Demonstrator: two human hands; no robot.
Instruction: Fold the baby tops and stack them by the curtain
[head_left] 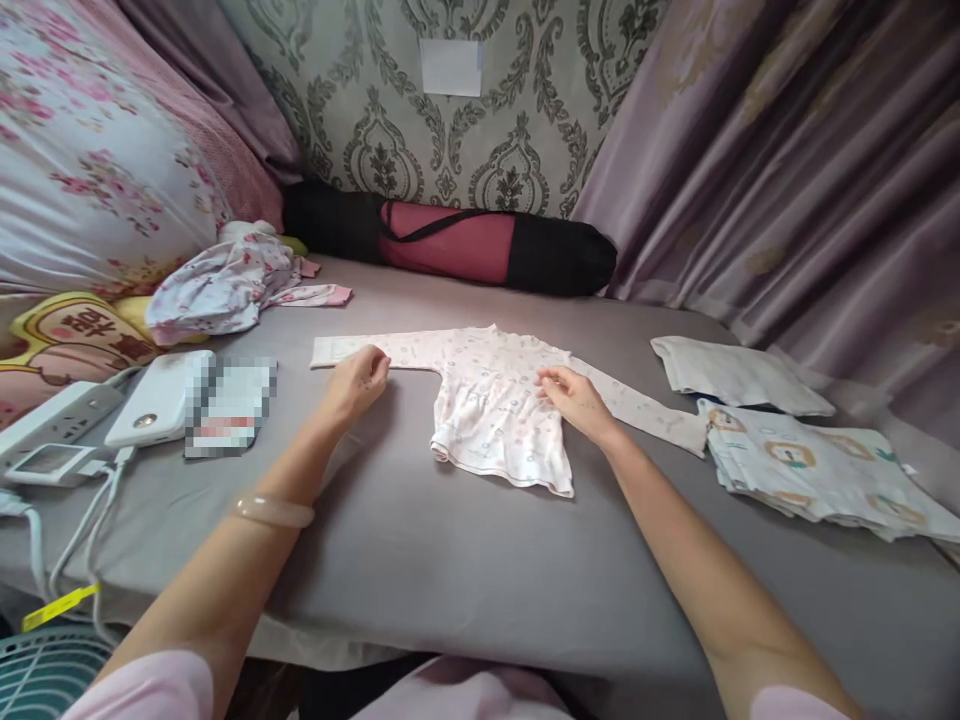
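Observation:
A small long-sleeved baby shirt (pixel 495 390), pale pink with a faint print, lies spread on the grey bed sheet, both sleeves out to the sides. My left hand (pixel 358 385) is curled closed over the lower edge of the left sleeve. That sleeve lies flat and I see no cloth pinched up in the fingers, though the fingertips are partly hidden. Over the right side of the shirt's body, near the other sleeve, is my right hand (pixel 576 400), its fingers loosely bent and a little apart, gripping nothing visible.
Folded cloths, one plain (pixel 739 375) and one printed (pixel 825 465), lie right. Leftward are crumpled baby clothes (pixel 225 280), a white power bank (pixel 161 400), a blurred flat item (pixel 232 405) and a power strip (pixel 64 420) with cables. A black and red bag (pixel 450 240) lies along the wall.

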